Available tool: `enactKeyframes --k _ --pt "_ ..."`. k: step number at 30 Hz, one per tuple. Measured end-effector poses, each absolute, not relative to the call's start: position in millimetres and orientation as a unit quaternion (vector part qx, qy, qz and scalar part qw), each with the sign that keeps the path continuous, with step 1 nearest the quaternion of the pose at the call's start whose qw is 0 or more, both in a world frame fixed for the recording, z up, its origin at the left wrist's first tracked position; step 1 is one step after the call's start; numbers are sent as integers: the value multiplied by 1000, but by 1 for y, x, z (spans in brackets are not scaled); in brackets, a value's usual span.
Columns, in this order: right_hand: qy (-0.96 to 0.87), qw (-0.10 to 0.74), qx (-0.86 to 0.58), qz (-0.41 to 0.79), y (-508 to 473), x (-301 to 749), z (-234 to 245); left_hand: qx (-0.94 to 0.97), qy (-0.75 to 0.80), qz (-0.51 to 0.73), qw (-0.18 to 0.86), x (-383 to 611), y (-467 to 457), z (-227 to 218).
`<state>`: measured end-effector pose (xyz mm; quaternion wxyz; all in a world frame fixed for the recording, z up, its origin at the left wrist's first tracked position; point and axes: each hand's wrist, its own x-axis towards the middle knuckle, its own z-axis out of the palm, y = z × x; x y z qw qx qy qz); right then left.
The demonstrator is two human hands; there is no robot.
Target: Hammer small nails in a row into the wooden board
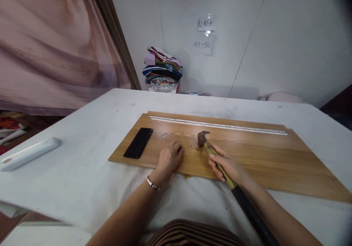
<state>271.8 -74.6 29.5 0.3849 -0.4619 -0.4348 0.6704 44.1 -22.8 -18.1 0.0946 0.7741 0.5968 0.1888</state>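
My right hand [225,163] is wrapped around the yellowish upper handle of a claw hammer [224,173]. The rusty hammer head is over the wooden board [264,154], close to a few small dark spots [189,145]. On the same board rests my left hand [171,155], fingers curled in; whatever they may hold is hidden. Just beyond it lies a loose cluster of several thin nails [161,134]. To the left, a black smartphone [138,143] lies flat on the board.
Two white measuring strips [220,125] run along the board's far side. The white-covered table [90,128] carries a long white object [30,153] at left. Folded clothes [163,69] are stacked beyond the table, by a wall with paper notes [205,44]. A pink curtain [55,44] hangs left.
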Motion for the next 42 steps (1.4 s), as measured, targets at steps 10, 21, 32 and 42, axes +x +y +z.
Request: enactKeyframes --k 10,21,32,42 --pt "-447 387 -447 672 -75 275 33 777 597 179 94 45 -22 -17" --pt "-434 381 -449 681 -73 274 29 776 596 184 95 44 -23 -18" --pt "-433 379 -464 673 -74 272 31 775 596 188 94 45 -23 -17" --pt "-445 386 -457 667 -77 274 36 773 595 195 102 45 -23 -16"
